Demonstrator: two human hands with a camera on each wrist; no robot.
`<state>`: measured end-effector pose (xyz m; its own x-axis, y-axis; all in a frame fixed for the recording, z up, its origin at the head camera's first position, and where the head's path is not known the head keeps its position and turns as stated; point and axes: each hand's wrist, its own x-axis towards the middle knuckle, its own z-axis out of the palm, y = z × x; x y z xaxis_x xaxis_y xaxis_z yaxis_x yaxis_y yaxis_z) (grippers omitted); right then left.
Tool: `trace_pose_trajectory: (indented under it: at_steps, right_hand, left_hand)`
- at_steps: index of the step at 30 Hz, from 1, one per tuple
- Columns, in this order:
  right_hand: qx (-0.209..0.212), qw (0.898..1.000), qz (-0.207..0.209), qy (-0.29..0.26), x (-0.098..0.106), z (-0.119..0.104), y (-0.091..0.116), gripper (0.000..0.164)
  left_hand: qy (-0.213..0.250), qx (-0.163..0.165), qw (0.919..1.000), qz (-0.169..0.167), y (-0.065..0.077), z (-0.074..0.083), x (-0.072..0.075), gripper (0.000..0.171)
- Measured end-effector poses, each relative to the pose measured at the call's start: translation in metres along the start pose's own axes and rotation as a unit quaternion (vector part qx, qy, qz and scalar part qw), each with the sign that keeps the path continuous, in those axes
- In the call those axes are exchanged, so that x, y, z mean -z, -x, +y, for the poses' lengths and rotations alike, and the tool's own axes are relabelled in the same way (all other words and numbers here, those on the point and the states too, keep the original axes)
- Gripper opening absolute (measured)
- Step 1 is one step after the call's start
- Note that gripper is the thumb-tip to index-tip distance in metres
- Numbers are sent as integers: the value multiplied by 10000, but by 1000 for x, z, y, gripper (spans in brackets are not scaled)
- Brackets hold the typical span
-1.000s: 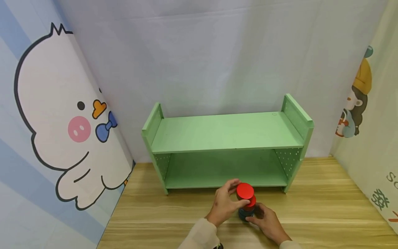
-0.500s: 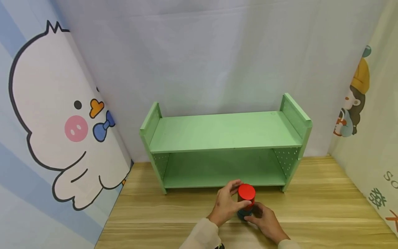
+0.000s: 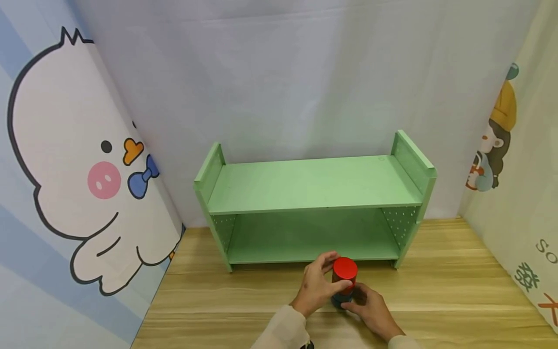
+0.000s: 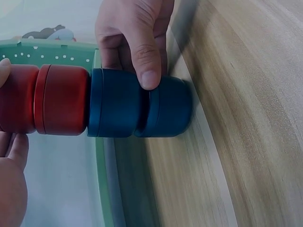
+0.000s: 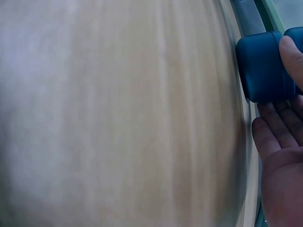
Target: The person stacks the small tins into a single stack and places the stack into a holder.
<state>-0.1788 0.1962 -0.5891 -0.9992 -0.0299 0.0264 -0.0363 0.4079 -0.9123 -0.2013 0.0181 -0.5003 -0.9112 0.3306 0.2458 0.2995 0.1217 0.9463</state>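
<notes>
Two red canisters [image 4: 66,99] stand stacked on two blue canisters [image 4: 118,104], all in one upright column on the wooden table. Around the upper red canister [image 3: 345,268] my left hand [image 3: 315,286] curls, thumb in front and fingers behind. Lower down, my right hand [image 3: 375,310] pinches the blue part of the column from the right; in the left wrist view its thumb [image 4: 147,64] lies across the seam between the blue canisters. The bottom blue canister [image 5: 265,68] also shows in the right wrist view. From the head, my fingers partly hide the lower canisters.
A green two-tier shelf [image 3: 314,186] stands just behind the column, its lower board close to my left fingertips. Wooden table [image 3: 457,281] extends to both sides. A grey-white curtain [image 3: 279,82] hangs behind, with printed cloths at left and right.
The upper red canister, offset from the lower red one a second ago, now sits in line above it. Both hands keep their hold. The head view has shifted slightly.
</notes>
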Motion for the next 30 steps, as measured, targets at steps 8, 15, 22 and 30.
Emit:
trace_pose_trajectory:
  at_steps: [8,15,22,30]
  right_hand:
    - [-52,10000,9,-2,-1,0,-1,54]
    - [-61,9999,5,111,-1,0,-1,55]
    - [156,9998,-50,125,1,2,-1,57]
    - [224,9994,-228,98,5,0,1,58]
  left_hand:
    - [-140,89,9998,-52,3,-3,3,72]
    - [-498,385,9980,51,16,-18,8,74]
    - [-641,539,9965,-26,24,-35,7,70]
    - [-677,532,9960,-242,28,-48,6,69]
